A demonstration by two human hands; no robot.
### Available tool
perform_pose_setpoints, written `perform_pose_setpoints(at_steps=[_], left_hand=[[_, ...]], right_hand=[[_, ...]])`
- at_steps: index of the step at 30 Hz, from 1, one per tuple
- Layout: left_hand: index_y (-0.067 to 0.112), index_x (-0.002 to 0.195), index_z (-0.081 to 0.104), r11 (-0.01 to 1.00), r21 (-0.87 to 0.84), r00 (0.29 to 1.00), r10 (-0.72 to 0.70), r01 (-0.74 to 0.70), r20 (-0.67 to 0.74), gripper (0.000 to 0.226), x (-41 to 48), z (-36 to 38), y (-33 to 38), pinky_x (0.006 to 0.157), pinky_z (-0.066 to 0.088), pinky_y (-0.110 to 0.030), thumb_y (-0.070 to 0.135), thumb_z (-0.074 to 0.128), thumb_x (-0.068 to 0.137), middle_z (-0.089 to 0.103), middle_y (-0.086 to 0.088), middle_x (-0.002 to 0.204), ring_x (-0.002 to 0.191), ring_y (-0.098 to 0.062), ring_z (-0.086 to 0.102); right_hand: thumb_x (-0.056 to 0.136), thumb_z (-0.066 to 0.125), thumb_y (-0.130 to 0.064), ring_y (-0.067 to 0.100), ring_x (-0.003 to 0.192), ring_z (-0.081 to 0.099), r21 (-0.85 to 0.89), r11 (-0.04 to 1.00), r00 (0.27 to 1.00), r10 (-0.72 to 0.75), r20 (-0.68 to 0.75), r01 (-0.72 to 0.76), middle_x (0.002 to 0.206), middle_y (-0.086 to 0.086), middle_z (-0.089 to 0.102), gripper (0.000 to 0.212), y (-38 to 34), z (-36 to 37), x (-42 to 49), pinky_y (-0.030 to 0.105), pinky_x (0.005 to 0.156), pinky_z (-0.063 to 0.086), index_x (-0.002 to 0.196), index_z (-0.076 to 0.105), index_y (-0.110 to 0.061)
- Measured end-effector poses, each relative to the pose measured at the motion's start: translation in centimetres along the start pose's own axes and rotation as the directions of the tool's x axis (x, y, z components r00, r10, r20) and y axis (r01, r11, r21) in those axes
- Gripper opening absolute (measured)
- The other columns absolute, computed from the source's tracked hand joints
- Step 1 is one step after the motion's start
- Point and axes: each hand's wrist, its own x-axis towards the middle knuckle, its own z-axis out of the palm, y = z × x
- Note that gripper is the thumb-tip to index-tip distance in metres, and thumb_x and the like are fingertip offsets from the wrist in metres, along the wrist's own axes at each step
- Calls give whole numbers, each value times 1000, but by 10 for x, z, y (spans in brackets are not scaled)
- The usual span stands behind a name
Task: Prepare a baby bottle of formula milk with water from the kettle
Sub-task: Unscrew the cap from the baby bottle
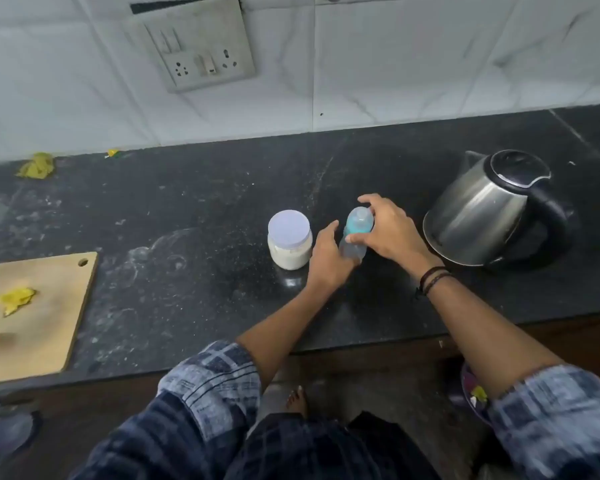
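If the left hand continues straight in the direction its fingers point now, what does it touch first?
The left hand points up and slightly right, along the baby bottle it already grips at the base. Past the bottle, the way looks free over the black counter to the tiled wall, though depth is unclear.

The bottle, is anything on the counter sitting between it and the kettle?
Only the right hand, which reaches in from the kettle side to hold the bottle near its cap. The left hand steadies the base. The counter between them shows nothing else; the jar stands on the bottle's other side.
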Motion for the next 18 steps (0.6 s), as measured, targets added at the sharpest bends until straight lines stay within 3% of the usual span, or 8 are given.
perform_pose_setpoints(at_steps=[6,12,18], left_hand=[[17,154,41,1000,15,999,8,-9,45,79,16,5,-11,115,45,-46,18,82,87,51,-3,154,139,-22,52],[22,141,47,999,17,999,51,-51,14,63,27,19,-20,98,52,-35,30,82,89,65,1,135,114,-11,60],[29,136,49,995,41,993,95,-92,-68,60,21,31,-24,90,54,-37,55,65,84,68,8,124,106,-10,63]], right_hand=[[76,93,-27,28,124,61,-47,997,996,-59,-67,55,136,8,61,77,8,12,3,43,101,51,142,52,-19],[79,91,-28,24,119,60,-41,992,991,-120,-54,118,129,4,61,69,24,17,3,31,91,44,135,53,-21],[79,91,-32,24,118,59,-34,986,985,-163,-61,161,127,6,61,65,27,13,8,38,97,51,132,57,-15]])
